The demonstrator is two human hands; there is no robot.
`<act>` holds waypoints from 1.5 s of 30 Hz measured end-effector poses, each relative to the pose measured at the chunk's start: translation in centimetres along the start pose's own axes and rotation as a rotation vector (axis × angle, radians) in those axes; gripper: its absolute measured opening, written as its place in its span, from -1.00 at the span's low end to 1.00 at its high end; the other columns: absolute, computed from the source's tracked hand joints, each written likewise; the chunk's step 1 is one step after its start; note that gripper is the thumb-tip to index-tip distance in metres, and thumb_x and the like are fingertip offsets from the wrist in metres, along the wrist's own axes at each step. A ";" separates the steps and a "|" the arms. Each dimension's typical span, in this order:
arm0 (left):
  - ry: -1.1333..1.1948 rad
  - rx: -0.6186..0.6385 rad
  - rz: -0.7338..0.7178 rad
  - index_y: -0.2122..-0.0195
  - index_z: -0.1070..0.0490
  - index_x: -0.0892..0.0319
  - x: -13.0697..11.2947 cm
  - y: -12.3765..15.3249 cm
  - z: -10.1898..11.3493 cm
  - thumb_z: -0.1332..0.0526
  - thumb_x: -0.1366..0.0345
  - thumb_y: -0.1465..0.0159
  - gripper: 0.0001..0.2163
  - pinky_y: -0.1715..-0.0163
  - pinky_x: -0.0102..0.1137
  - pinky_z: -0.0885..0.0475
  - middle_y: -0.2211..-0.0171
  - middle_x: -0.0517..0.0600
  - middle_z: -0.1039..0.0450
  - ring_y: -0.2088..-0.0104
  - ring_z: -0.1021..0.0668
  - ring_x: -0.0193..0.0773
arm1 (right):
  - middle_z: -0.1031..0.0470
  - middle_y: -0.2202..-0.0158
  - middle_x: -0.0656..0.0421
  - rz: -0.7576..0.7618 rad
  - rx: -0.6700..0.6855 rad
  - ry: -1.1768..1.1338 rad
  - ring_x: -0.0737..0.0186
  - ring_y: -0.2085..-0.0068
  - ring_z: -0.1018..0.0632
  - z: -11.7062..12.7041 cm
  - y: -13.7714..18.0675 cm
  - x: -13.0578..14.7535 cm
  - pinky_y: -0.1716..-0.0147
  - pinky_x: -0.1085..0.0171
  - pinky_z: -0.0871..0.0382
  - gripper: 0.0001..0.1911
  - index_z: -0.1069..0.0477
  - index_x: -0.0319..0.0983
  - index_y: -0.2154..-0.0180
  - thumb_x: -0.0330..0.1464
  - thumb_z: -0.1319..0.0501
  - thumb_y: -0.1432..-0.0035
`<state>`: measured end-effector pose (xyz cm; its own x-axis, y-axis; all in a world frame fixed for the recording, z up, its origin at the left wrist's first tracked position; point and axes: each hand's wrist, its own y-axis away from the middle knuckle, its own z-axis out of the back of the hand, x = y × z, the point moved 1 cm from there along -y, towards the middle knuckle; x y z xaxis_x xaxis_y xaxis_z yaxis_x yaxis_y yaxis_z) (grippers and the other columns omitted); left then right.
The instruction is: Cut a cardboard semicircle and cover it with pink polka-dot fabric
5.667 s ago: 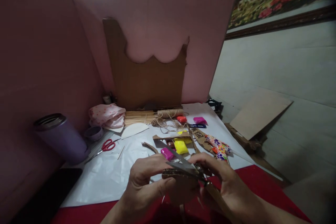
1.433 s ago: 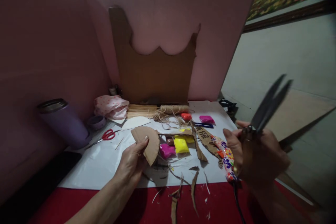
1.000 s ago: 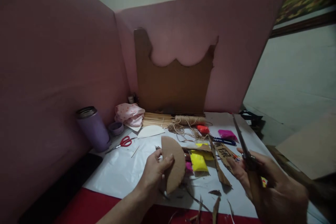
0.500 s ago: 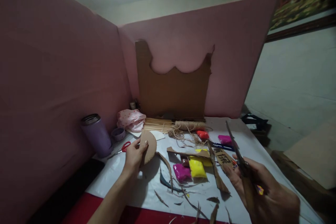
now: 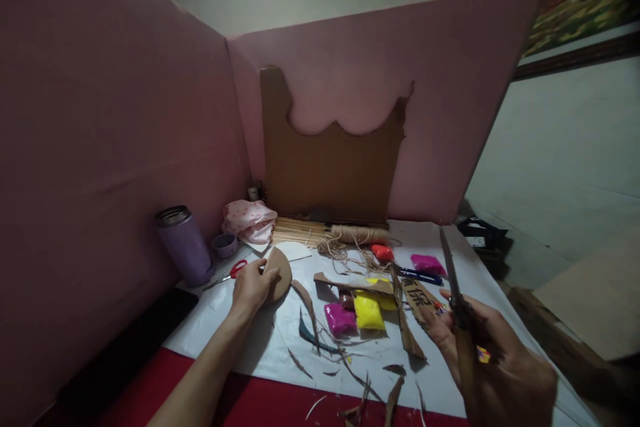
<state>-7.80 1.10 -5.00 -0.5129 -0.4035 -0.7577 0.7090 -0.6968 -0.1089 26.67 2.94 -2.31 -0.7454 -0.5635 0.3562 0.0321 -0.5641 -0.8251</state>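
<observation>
My left hand [image 5: 251,287] reaches out over the white sheet and grips a rounded brown cardboard piece [image 5: 280,271], which lies low on or just above the paper beside the red-handled scissors [image 5: 235,269]. My right hand [image 5: 493,361] is closed round the handle of large dark scissors [image 5: 450,272], blades together and pointing up and away. Cardboard strips and offcuts [image 5: 406,337] lie between the hands.
Yellow [image 5: 369,311], magenta [image 5: 339,317] and red [image 5: 383,252] packets lie mid-sheet. A purple tumbler [image 5: 183,244], a small cup [image 5: 225,244], pink cloth [image 5: 249,220], a stick bundle [image 5: 300,231] and a twine spool [image 5: 359,235] line the back. Pink panels [image 5: 125,113] and a cut cardboard sheet [image 5: 330,170] stand behind.
My left hand carried the cardboard piece from in front of me out to the left and down towards the sheet. The right hand with the scissors dropped lower and closer.
</observation>
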 end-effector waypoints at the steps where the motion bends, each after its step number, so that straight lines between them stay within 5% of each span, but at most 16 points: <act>1: -0.086 0.020 -0.009 0.07 -0.35 0.20 -0.1 0.1 0.1 -0.16 0.23 -0.24 -0.74 0.21 -0.16 -0.44 0.08 0.06 -0.41 0.17 -0.50 -0.16 | -0.51 0.54 0.20 -0.001 0.003 -0.012 0.30 0.64 -0.50 0.0 0.0 -0.1 0.66 0.37 -0.32 -0.67 -0.38 -0.26 0.24 -0.13 -0.15 -0.13; 7: -0.472 0.045 -0.094 0.07 -0.35 0.19 -1.1 0.9 0.6 -0.14 0.23 -0.25 -0.74 0.17 -0.13 -0.42 0.06 0.07 -0.40 0.13 -0.48 -0.15 | -0.49 0.55 0.21 0.007 0.033 -0.074 0.33 0.64 -0.50 -0.2 0.0 0.0 0.65 0.41 -0.32 -0.68 -0.38 -0.28 0.21 -0.15 -0.15 -0.14; 14: -0.661 0.084 -0.200 0.01 -0.31 0.20 -1.5 1.8 0.3 -0.14 0.16 -0.23 -0.65 0.12 -0.07 -0.37 0.04 0.09 -0.38 0.08 -0.46 -0.09 | -0.51 0.56 0.19 0.007 0.018 -0.111 0.32 0.63 -0.49 -0.9 0.0 0.3 0.64 0.40 -0.33 -0.68 -0.41 -0.29 0.22 -0.17 -0.17 -0.12; 24: -0.724 0.017 -0.219 0.01 -0.31 0.19 -1.7 2.3 0.3 -0.14 0.20 -0.24 -0.68 0.14 -0.09 -0.39 0.05 0.08 -0.38 0.10 -0.46 -0.11 | -0.53 0.55 0.17 0.006 0.041 -0.095 0.27 0.63 -0.52 -1.2 0.1 0.3 0.65 0.38 -0.36 -0.65 -0.42 -0.28 0.23 -0.13 -0.15 -0.12; 38: -0.729 0.117 -0.290 -0.05 -0.26 0.17 -2.3 3.2 2.3 -0.16 0.21 -0.23 -0.64 0.11 -0.05 -0.38 -0.04 0.10 -0.32 0.04 -0.43 -0.06 | -0.53 0.57 0.18 0.045 0.019 -0.056 0.25 0.66 -0.52 -1.1 0.1 0.4 0.68 0.37 -0.33 -0.59 -0.42 -0.26 0.24 -0.05 -0.08 -0.14; 45: -0.705 0.013 -0.265 0.01 -0.32 0.16 -5.3 -3.4 5.2 -0.14 0.24 -0.25 -0.71 0.13 -0.09 -0.40 -0.02 0.09 -0.34 0.07 -0.45 -0.11 | -0.54 0.53 0.14 0.099 -0.010 -0.050 0.22 0.63 -0.54 -0.9 0.0 0.5 0.64 0.33 -0.35 -0.63 -0.40 -0.28 0.25 -0.10 -0.09 -0.17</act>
<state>-9.98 2.54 2.74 -0.8570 -0.5022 -0.1155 0.5151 -0.8285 -0.2200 25.72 3.17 -2.48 -0.7048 -0.6458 0.2935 0.0976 -0.4981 -0.8616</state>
